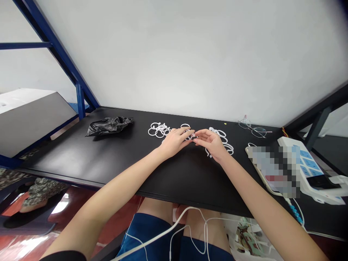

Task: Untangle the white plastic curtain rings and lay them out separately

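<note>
Over the middle of the black table, my left hand (176,140) and my right hand (211,142) meet fingertip to fingertip. Both pinch a thin white plastic ring (189,137), partly covered by my fingers; its small end piece shows between the fingertips. Another white ring (185,125) shows just behind my left fingers. To the left of that hand lies a loose pile of white rings (159,130). More white rings (228,148) spread beside and behind my right hand, some with small knobs or clips, partly hidden by the hand.
A crumpled black plastic bag (110,127) lies on the table (122,159) at left. Toward the right are eyeglasses (258,131), a phone (261,174) with a cable, and a white power strip (295,152). White cables (174,225) hang across my lap. A person's foot (34,204) shows lower left.
</note>
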{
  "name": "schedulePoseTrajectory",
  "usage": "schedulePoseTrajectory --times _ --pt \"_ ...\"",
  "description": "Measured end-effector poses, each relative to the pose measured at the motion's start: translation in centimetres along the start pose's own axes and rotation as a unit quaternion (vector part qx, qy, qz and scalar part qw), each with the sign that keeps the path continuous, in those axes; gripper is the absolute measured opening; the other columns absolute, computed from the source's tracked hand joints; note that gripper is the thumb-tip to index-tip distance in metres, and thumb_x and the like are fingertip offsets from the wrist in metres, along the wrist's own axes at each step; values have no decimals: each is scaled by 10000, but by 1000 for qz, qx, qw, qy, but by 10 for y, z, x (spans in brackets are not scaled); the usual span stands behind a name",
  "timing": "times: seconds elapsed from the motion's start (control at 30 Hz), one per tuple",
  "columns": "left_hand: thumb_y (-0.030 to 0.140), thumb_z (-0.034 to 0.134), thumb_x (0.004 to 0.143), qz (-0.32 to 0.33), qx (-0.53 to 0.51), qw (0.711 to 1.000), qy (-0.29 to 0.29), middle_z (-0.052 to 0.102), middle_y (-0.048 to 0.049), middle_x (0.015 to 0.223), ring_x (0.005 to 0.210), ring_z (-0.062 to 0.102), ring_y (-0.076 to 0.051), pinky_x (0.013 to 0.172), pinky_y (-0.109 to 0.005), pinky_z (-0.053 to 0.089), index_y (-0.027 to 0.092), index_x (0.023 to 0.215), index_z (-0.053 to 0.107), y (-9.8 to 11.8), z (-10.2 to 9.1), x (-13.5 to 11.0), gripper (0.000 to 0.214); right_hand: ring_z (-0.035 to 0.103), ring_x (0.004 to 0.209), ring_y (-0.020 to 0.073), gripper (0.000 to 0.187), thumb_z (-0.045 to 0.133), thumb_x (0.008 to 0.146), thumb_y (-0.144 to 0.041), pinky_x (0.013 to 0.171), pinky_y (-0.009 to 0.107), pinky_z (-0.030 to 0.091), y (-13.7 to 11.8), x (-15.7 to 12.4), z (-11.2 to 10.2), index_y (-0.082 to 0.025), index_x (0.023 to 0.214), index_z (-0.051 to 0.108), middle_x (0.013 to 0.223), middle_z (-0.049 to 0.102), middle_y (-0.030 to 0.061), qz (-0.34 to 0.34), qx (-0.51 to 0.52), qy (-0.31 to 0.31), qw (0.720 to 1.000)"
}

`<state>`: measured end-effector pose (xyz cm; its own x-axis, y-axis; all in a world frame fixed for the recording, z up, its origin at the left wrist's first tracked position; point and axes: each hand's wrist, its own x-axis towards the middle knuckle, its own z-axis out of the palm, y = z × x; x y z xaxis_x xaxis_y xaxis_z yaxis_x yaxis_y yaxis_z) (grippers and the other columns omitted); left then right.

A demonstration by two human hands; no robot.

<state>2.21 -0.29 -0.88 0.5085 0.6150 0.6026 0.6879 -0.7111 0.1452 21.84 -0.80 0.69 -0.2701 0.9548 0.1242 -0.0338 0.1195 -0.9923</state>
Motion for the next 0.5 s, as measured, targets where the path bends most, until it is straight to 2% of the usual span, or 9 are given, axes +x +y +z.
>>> schedulePoseTrajectory --times 0.5 --pt "328 389 1009 6 7 1000 -7 605 -131 1262 1107 608 -227 850 -349 472 189 1225 556 2 -2 1 307 655 899 199 328 830 654 -392 723 329 551 -1 -1 1 -209 873 668 981 697 51 -8 -5 3 1000"
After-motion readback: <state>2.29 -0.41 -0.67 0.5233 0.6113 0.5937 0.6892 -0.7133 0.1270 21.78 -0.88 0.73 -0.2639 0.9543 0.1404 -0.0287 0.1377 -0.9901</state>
